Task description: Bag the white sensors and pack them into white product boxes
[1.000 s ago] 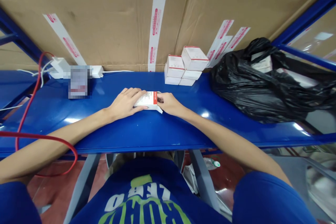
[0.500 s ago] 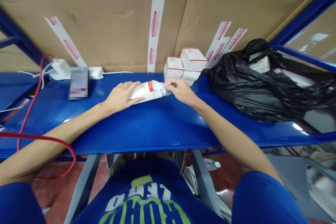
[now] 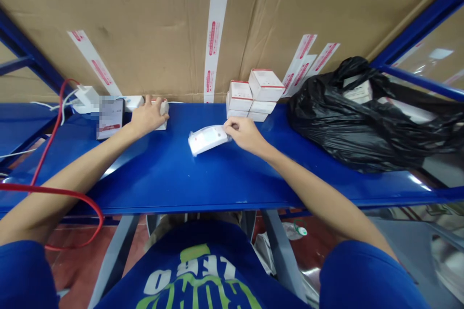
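Observation:
My right hand [image 3: 244,134] pinches the end of a clear plastic sleeve around a slim white device [image 3: 207,140] above the middle of the blue table. The device has a small red mark at its left end; its kind I cannot make out. Farther left, my left hand [image 3: 148,116] grips a white box [image 3: 163,115] near the cardboard wall, its fingers over the top and side. Part of that box is hidden by the hand. Just behind my right hand stands a stack of small white boxes with red edges [image 3: 241,96].
A phone [image 3: 110,118] leans by a white power strip [image 3: 132,102] at the left. A black plastic bag [image 3: 333,120] with boxes in it fills the right side of the blue table [image 3: 174,174]. A red cable [image 3: 72,193] loops over my left forearm.
The white device has come out of its box, drawn by my right hand. My left hand has carried the box left and back, beside the power strip.

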A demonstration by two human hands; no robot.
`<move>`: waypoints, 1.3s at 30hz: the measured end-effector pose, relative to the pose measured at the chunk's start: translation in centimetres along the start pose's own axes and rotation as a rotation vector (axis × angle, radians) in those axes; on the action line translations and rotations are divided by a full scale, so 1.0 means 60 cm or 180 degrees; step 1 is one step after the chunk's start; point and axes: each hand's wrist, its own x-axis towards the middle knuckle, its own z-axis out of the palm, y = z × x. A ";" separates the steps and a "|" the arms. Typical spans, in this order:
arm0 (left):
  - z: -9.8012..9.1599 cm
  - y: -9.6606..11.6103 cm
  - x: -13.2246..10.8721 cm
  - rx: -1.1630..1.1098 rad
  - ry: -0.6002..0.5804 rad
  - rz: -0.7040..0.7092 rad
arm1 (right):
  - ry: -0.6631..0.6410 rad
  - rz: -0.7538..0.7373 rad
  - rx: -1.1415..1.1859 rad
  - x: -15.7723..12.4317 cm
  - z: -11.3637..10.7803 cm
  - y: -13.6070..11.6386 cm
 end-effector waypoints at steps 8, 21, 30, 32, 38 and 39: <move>-0.024 0.037 -0.029 -0.0246 0.0109 0.0316 | -0.0046 0.0079 -0.0029 -0.013 0.026 -0.007; 0.041 0.083 -0.107 -0.0713 -0.0424 0.1943 | 0.0177 0.0477 0.1228 -0.013 0.038 0.002; 0.047 0.069 -0.099 -0.0938 -0.0387 0.1932 | -0.0945 0.0721 0.1416 -0.009 0.021 0.012; 0.045 0.070 -0.099 -0.0964 -0.0429 0.1925 | -0.1021 0.0706 0.1311 -0.011 0.018 0.010; 0.043 0.075 -0.096 -0.0994 -0.0567 0.1973 | -0.1066 0.0525 0.0693 -0.018 0.015 0.008; 0.041 0.076 -0.097 -0.0983 -0.0594 0.1967 | -0.1033 0.0496 0.0575 -0.018 0.014 0.006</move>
